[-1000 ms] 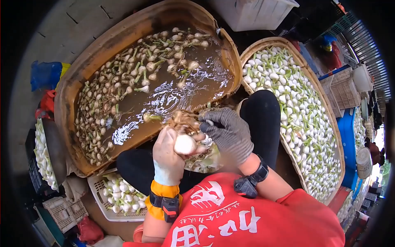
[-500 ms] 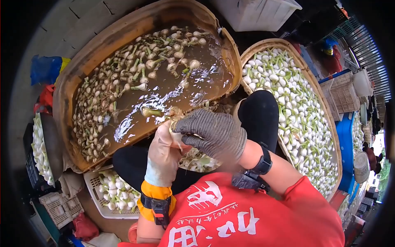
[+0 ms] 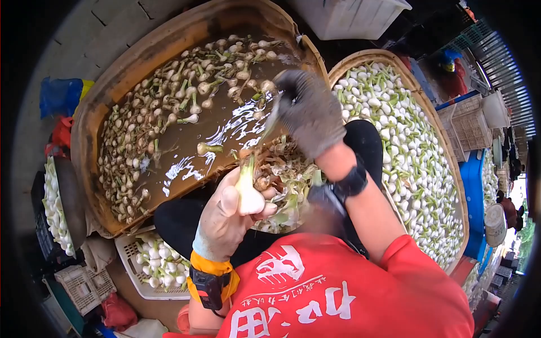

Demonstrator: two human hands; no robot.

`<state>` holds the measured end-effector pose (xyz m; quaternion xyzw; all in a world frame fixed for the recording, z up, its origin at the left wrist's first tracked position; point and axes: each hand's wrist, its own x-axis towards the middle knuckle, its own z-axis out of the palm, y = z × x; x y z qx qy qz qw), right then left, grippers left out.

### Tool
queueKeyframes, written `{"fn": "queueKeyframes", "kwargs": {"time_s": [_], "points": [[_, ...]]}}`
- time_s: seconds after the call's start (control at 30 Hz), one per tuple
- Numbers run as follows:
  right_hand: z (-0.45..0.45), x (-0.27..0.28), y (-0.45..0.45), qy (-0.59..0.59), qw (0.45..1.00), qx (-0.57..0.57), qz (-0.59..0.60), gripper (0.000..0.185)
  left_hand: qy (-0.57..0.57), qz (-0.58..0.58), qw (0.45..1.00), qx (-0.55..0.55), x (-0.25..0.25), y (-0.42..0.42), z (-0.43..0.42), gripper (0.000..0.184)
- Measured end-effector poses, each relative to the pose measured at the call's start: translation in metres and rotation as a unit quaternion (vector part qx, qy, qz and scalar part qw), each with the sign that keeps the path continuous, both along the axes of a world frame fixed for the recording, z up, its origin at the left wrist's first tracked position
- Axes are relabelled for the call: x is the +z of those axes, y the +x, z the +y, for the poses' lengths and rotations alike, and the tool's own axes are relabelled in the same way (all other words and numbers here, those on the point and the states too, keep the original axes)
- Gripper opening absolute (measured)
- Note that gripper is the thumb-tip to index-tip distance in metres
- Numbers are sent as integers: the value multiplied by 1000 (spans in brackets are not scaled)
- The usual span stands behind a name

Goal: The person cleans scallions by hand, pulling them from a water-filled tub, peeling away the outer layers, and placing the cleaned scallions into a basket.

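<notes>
My left hand (image 3: 225,211), in a pale glove, is closed around a garlic bulb (image 3: 249,197). The bulb is white and smooth, with a short green stem pointing up. My right hand (image 3: 310,110), in a grey knitted glove, is raised over the near right side of the brown tub. Its fingers are curled and a little blurred, and a thin pale strip of peeled skin (image 3: 270,123) hangs from them. Between my knees lies a heap of peelings (image 3: 287,169), just right of the bulb.
Ahead, the brown tub (image 3: 90,163) holds murky water and many unpeeled bulbs (image 3: 169,84). A second tub (image 3: 421,93) at right is full of white, green-stemmed bulbs (image 3: 406,146). A white basket (image 3: 127,259) of clean bulbs stands at lower left. A white bin (image 3: 349,17) is at the back.
My right hand has left the bulb and swung up and right, drawing away a strip of skin. The bulb in my left hand now shows white and bare.
</notes>
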<state>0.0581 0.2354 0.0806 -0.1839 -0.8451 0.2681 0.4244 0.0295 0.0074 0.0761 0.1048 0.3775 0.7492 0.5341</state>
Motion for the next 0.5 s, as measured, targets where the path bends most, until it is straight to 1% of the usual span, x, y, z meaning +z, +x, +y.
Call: {"fn": "queueKeyframes", "kwargs": {"time_s": [0.03, 0.07, 0.1, 0.13, 0.17, 0.2, 0.23, 0.27, 0.3, 0.33, 0.37, 0.4, 0.43, 0.47, 0.5], "points": [[31, -19, -9, 3, 998, -62, 20, 22, -5, 14, 1000, 6, 4, 2, -2, 74], [42, -33, -6, -38, 997, -72, 3, 22, -9, 29, 999, 14, 6, 1, -3, 69], [48, -39, -7, -79, 994, -78, -15, 22, -8, 33, 999, 19, 7, 0, -2, 69], [39, -34, -3, -79, 994, -74, -15, 22, -35, 46, 997, 43, 6, 1, -1, 63], [20, -25, 11, -72, 993, -1, -94, 21, -63, 56, 994, 63, 5, 4, 1, 56], [4, -21, 25, -64, 981, 70, -172, 21, -89, 66, 991, 80, 3, 6, 3, 50], [-10, -34, 31, -208, 959, 121, -146, 17, -87, 63, 991, 77, 2, 5, 5, 50], [-20, -33, 41, -174, 963, 132, -160, 16, -103, 75, 990, 66, 1, 4, 5, 48], [-27, -48, 47, -200, 956, 162, -143, 18, -120, 88, 987, 55, 0, 4, 6, 47], [-35, -32, 48, -239, 934, 182, -195, 26, -155, 100, 980, 69, 3, 7, 12, 40], [-42, -12, 46, -277, 907, 201, -243, 35, -156, 100, 980, 65, -3, 6, 11, 40], [-50, -9, 45, -279, 908, 198, -242, 35, -174, 263, 947, 67, -15, 4, 9, 45], [-58, -6, 43, -223, 924, 149, -273, 40, -185, 419, 887, 68, -23, 3, 9, 54], [-61, -5, 42, -165, 933, 99, -304, 45, -186, 589, 779, 105, -30, 3, 12, 56], [-60, -8, 41, -165, 934, 97, -302, 45, -184, 590, 779, 104, -33, 2, 12, 56]]}}
